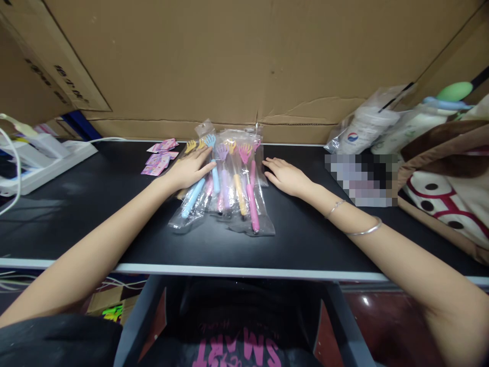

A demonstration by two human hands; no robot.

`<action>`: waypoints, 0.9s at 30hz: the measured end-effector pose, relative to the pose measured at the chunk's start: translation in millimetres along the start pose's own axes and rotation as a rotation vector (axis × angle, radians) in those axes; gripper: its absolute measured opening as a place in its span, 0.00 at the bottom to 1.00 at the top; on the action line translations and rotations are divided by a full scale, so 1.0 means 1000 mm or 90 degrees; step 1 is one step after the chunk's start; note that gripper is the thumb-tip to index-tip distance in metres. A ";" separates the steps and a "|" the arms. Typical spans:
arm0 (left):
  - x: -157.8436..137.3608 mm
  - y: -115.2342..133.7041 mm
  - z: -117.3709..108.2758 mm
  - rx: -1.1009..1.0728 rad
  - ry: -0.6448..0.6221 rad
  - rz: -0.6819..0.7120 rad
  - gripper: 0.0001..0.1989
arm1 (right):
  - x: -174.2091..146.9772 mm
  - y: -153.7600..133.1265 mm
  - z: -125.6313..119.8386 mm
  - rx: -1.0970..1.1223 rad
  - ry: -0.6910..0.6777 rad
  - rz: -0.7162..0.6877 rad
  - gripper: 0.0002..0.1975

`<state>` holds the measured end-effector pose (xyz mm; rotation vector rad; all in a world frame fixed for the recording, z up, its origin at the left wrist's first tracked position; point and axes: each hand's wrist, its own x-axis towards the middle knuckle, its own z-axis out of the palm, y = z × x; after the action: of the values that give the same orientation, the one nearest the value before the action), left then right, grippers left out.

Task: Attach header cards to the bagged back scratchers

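Note:
Several back scratchers in clear plastic bags lie in a pile at the middle of the black table (305,239). Their claw heads point to the back; among them are a blue back scratcher (194,198), a yellow back scratcher (240,194) and a pink back scratcher (252,206). My left hand (190,169) rests flat on the left side of the pile, fingers stretched out over the bags. To the right of the pile, my right hand (286,176) lies flat on the table with fingers extended, its fingertips close to the bag edge. Neither hand grips anything.
Small pink printed packets (158,159) lie left of the pile. A white power strip (57,165) with cables stands at the far left. On the right are a bagged paper cup (362,130), a bottle (428,117) and a cloth bag (451,178). Cardboard (229,61) walls the back.

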<state>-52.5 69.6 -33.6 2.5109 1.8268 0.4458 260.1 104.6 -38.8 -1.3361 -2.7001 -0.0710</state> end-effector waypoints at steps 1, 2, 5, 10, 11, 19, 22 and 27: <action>0.000 0.000 0.000 0.000 0.001 0.001 0.39 | 0.000 0.000 0.000 -0.001 -0.001 0.001 0.29; 0.000 -0.001 0.000 0.000 0.001 0.002 0.39 | 0.000 0.000 0.000 -0.001 -0.002 0.002 0.29; 0.001 -0.002 0.001 0.001 0.004 0.005 0.40 | 0.000 -0.001 -0.001 -0.001 -0.004 0.004 0.29; 0.001 -0.004 0.002 0.008 0.000 0.009 0.41 | -0.001 -0.002 -0.003 -0.002 -0.014 0.011 0.29; 0.001 -0.003 0.003 0.009 -0.001 0.008 0.40 | -0.001 -0.003 -0.003 -0.003 -0.014 0.012 0.29; 0.000 -0.012 -0.022 0.032 0.006 -0.001 0.34 | 0.000 0.000 -0.001 0.004 -0.008 0.004 0.29; -0.001 -0.042 -0.033 0.054 0.132 -0.110 0.32 | 0.001 0.001 0.000 0.002 -0.007 -0.001 0.29; 0.002 -0.114 -0.010 0.120 0.019 -0.215 0.38 | 0.001 0.003 0.002 0.016 0.000 -0.002 0.29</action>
<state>-160.4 106.8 -42.9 2.2365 2.3456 0.3144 261.4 107.2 -40.7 -1.3257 -2.6929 -0.0366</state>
